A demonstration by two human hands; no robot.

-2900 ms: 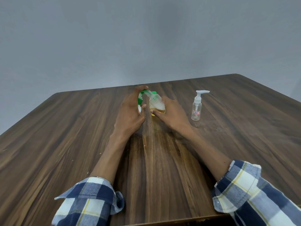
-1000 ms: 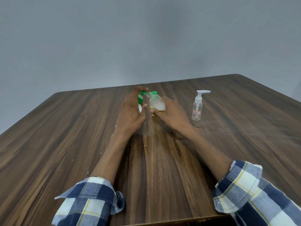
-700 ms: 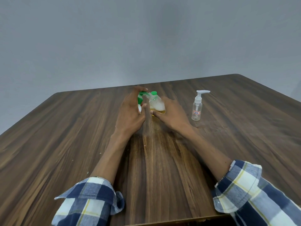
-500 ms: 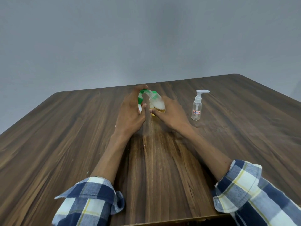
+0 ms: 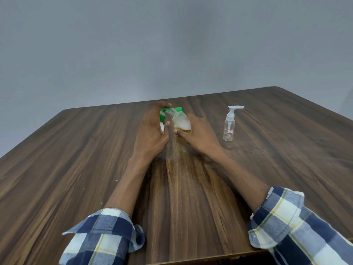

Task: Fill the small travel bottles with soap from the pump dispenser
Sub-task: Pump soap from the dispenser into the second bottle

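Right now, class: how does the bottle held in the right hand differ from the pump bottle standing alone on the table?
The held bottle is tilted in the right hand; the pump bottle stands upright, untouched. The held bottle contains yellowish liquid and foam; the pump bottle looks empty. The held bottle has a green part at its top; the pump bottle's head is white. Both are small and clear.

A dark wood-grain table (image 5: 76,150) with a smooth, faintly glossy finish holds a clear plastic travel bottle (image 5: 228,129) with a white plastic pump and paper label, beside a clear, glossy plastic bottle (image 5: 181,122) with green plastic cap; the rolled sleeves (image 5: 103,236) are soft checked woven cloth.
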